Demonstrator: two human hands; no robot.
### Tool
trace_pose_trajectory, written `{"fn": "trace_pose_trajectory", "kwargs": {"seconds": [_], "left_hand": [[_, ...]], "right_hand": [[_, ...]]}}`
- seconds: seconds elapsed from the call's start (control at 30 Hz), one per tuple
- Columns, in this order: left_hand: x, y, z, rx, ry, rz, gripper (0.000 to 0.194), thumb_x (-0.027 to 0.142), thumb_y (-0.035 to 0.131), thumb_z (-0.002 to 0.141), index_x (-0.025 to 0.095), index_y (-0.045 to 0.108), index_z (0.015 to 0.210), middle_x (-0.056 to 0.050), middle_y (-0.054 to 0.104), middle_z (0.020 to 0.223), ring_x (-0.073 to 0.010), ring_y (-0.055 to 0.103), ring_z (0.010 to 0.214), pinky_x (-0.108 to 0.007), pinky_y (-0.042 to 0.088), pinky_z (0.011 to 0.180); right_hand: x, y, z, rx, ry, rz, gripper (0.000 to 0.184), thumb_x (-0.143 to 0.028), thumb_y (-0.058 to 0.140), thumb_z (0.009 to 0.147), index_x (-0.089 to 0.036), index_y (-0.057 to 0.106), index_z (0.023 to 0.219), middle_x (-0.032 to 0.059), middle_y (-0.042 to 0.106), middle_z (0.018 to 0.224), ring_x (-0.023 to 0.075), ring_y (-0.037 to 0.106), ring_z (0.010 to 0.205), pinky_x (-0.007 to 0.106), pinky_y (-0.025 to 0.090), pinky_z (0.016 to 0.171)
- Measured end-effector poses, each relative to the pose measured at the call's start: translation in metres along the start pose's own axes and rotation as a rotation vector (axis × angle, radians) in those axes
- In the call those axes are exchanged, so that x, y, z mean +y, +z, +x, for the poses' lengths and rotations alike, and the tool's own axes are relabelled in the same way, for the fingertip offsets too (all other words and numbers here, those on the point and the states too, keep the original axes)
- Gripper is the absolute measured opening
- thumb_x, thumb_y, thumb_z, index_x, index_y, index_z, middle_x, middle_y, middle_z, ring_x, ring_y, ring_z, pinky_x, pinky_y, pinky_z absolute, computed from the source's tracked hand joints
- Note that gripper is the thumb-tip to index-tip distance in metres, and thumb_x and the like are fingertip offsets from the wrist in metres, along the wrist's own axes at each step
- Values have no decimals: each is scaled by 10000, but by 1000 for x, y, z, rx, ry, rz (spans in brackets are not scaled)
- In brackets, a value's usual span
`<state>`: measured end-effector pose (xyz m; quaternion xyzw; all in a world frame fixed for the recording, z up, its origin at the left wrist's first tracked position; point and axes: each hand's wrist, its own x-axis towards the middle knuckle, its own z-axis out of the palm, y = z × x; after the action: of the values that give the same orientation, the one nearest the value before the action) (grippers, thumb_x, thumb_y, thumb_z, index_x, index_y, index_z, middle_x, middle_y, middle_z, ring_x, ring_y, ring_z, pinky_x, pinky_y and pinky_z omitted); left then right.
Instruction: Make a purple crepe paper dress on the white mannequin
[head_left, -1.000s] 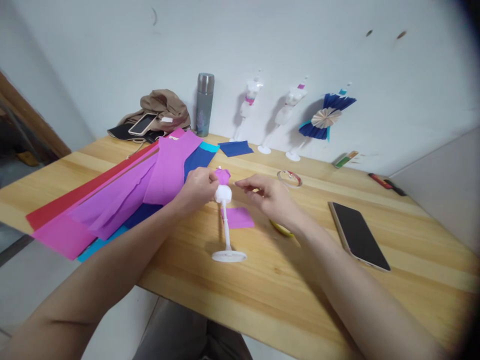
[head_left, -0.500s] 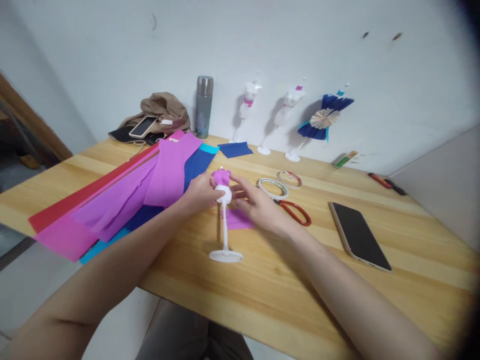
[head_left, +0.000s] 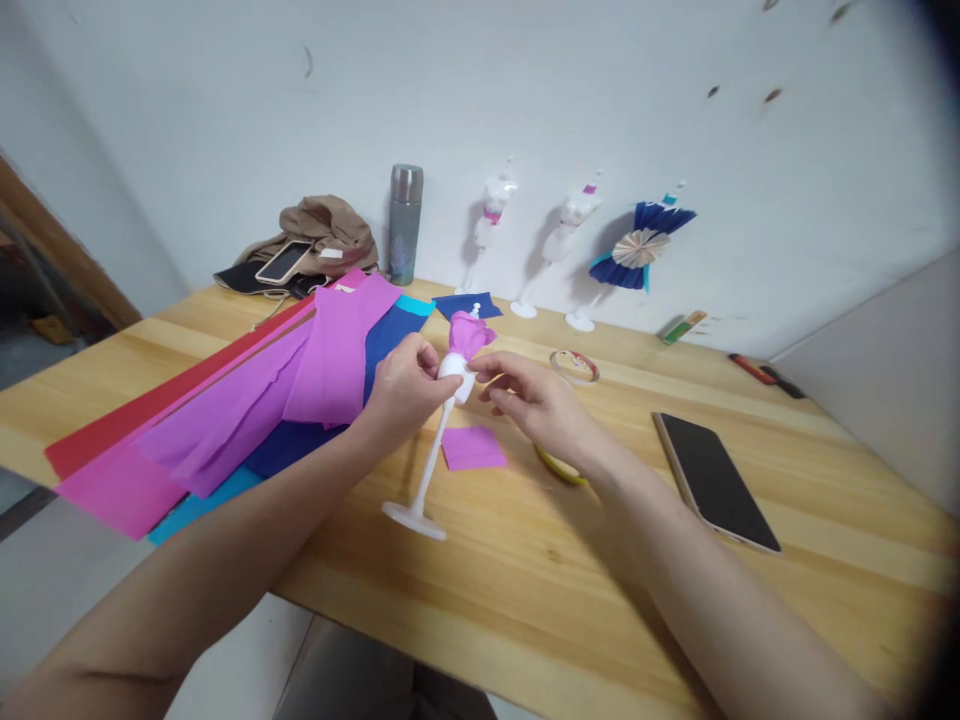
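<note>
A small white mannequin (head_left: 453, 377) on a thin stand leans to the right between my hands, its round base tilted. Purple crepe paper (head_left: 469, 335) wraps its upper body and flares at the right side. My left hand (head_left: 409, 385) is closed on the mannequin at the waist and hip, thumb across the front. Just to the right of the torso, my right hand (head_left: 536, 400) has its fingers parted and slightly curled, the tips near the paper's lower edge; whether they touch it is unclear. A purple paper piece (head_left: 474, 448) lies on the table below.
Stacked coloured crepe paper (head_left: 322, 370) covers the left side. Mannequins, one in a blue pleated dress (head_left: 637, 245), and a flask (head_left: 406, 230) stand along the wall. Right lie a phone (head_left: 716, 480) and a tape roll (head_left: 574, 366); a yellow ring-shaped edge (head_left: 562, 468) shows beneath my right forearm.
The mannequin has gone from upright to leaning right, its base shifting left. My right hand came in to the torso, then drew slightly away. The purple paper now flares out more.
</note>
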<state>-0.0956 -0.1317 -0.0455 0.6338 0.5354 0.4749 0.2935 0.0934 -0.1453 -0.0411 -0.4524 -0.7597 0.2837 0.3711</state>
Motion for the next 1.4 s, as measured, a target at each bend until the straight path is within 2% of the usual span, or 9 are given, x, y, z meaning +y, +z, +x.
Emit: {"fn": "trace_pose_trajectory", "kwargs": {"seconds": [0.4, 0.73, 1.4], "left_hand": [[13, -2, -4, 5, 8, 37, 317, 193, 712, 657, 216, 395, 657, 93, 425, 565, -94, 391, 550, -263, 297, 588], [16, -2, -6, 14, 79, 63, 343, 157, 713, 660, 219, 375, 645, 98, 426, 546, -95, 399, 538, -268, 304, 589], [18, -1, -9, 2, 70, 90, 351, 127, 704, 665, 221, 366, 642, 101, 419, 540, -94, 406, 539, -265, 312, 598]], "right_hand": [[-12, 0, -4, 35, 18, 0, 410, -124, 475, 829, -215, 604, 1207, 65, 626, 1008, 172, 641, 781, 367, 563, 709], [-13, 0, -5, 58, -46, -167, 494, -57, 440, 784, -230, 623, 1209, 70, 633, 1008, 196, 643, 849, 378, 556, 731], [-11, -2, -3, 85, -115, -304, 492, -37, 403, 758, -220, 652, 1141, 74, 651, 971, 206, 653, 806, 377, 535, 732]]}}
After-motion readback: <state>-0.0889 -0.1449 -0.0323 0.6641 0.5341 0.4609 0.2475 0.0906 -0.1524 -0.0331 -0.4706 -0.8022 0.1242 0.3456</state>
